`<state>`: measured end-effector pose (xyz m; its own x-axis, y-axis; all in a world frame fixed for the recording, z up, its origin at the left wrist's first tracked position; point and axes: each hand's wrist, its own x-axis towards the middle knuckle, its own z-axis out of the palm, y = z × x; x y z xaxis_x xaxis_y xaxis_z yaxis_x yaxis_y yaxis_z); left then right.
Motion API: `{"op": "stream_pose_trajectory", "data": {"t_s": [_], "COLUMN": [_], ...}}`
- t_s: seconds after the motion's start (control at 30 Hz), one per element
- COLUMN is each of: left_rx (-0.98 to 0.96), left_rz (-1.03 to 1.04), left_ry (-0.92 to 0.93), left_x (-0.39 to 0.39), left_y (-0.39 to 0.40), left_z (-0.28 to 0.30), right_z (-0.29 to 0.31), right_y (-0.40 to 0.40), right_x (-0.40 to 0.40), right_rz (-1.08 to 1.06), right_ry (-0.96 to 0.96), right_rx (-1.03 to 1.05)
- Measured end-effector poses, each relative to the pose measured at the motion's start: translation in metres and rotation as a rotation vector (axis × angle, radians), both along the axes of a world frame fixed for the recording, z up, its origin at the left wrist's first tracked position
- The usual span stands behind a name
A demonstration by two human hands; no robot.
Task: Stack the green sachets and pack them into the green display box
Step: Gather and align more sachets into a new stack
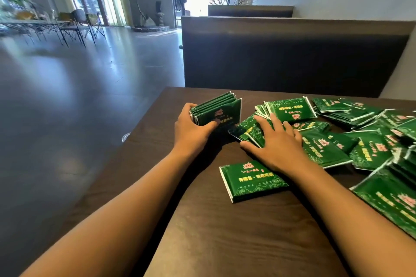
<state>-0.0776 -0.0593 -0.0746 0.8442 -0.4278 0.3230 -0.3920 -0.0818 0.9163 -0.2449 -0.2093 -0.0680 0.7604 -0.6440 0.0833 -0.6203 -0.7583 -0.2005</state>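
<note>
Left hand (191,127) grips a stack of green sachets (217,110) standing on edge on the counter (225,231). Right hand (275,144), just right of that stack, presses flat-fingered on loose sachets (364,141); one single sachet (252,180) lies nearer the person.

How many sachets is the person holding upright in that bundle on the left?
About 5, judging by the edges showing along the top of the bundle. They stand on edge on the table, gripped by the left hand. More may be hidden behind the fingers.
</note>
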Motion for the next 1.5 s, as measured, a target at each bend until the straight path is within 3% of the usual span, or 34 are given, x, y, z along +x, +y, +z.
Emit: {"op": "stream_pose_trajectory", "data": {"t_s": [0.23,0.47,0.9,1.0,1.17,1.33,1.5], "left_rx": [-0.004,0.001,0.018,0.019,0.026,0.085,0.119], "left_rz": [-0.074,-0.090,-0.067,-0.067,-0.066,-0.132,-0.196], "left_ry": [0.057,0.056,0.026,0.027,0.009,0.007,-0.010], "left_x": [0.001,-0.001,-0.003,-0.002,0.003,0.011,0.014], "left_y": [0.002,0.002,0.007,0.008,0.012,0.020,0.027], "left_z": [-0.005,-0.003,0.001,0.001,0.001,0.004,0.007], "right_z": [0.009,0.017,0.013,0.013,0.019,0.020,0.016], "right_y": [-0.006,-0.002,-0.010,-0.013,-0.018,-0.001,0.013], "right_x": [-0.015,-0.019,-0.022,-0.023,-0.024,-0.023,-0.015], "right_rz": [0.043,0.136,0.040,0.010,0.009,0.159,0.213], "right_ry": [-0.137,-0.126,-0.247,-0.382,-0.797,-0.985,-0.906], "right_rx": [0.016,-0.007,-0.002,-0.047,-0.104,0.176,0.338]}}
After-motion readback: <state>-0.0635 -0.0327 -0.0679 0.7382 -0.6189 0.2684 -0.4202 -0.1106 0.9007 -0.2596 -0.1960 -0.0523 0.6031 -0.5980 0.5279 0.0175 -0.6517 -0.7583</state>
